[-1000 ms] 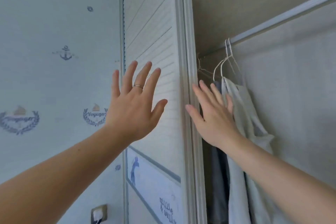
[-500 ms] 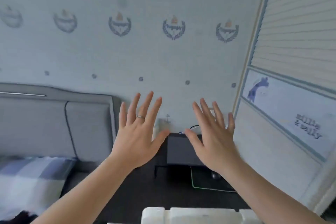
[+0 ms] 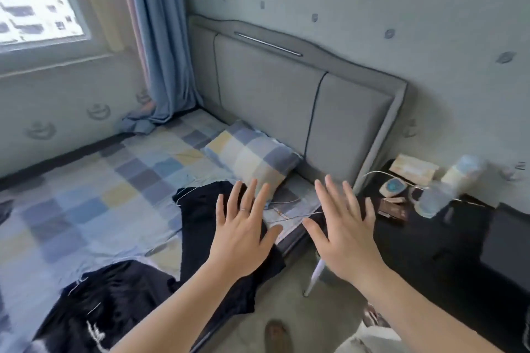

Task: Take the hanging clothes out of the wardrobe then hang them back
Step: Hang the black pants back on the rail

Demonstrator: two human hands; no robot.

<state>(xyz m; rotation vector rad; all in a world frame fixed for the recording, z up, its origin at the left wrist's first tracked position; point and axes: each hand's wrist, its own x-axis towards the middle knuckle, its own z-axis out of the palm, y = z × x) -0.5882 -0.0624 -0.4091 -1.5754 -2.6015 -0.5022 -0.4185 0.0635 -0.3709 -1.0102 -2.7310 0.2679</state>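
Dark clothes on thin wire hangers lie on the bed: one black garment near the pillow and another black garment with white print at the lower left. A light garment on a wire hanger lies by the bed's edge. My left hand hovers over the nearer black garment with fingers spread, holding nothing. My right hand is raised beside it, fingers spread and empty, above the gap between bed and nightstand. The wardrobe is out of view.
A checked sheet covers the bed, with a checked pillow against the grey headboard. A dark nightstand at right carries a tissue box, a bottle and small items. Blue curtain and window at left.
My view has swung left and down, from the wardrobe past the wall to the bed. Both hands stayed raised, spread and empty throughout.
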